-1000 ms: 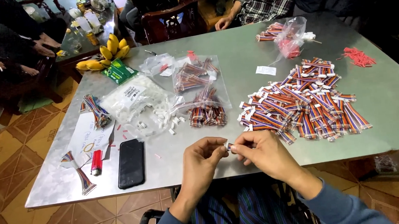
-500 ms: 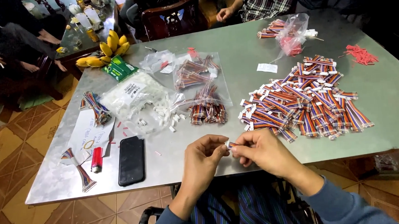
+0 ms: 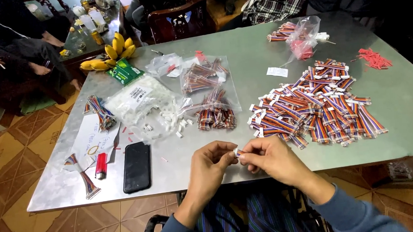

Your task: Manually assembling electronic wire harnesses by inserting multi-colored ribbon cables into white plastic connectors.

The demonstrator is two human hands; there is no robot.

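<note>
Both my hands meet at the near edge of the metal table [image 3: 240, 48]. My left hand [image 3: 210, 165] and my right hand [image 3: 270, 156] pinch one small white connector piece [image 3: 237, 152] between their fingertips. Just beyond my right hand lies a big heap of multicoloured ribbon-cable pieces with white connectors [image 3: 314, 105]. A clear bag spilling small white plastic connectors [image 3: 147, 107] lies beyond my left hand, next to bags of coloured cable bundles [image 3: 212, 99].
A black phone [image 3: 136, 166], a red lighter [image 3: 100, 165] and loose cable bundles [image 3: 100, 112] lie at the left. Bananas [image 3: 111, 55], a green packet [image 3: 125, 71], red bits [image 3: 374, 57] and a bag with red parts [image 3: 301, 40] sit farther back. Other people sit around.
My hands have stayed together at the table's near edge, with only slight finger movement on the small white piece.
</note>
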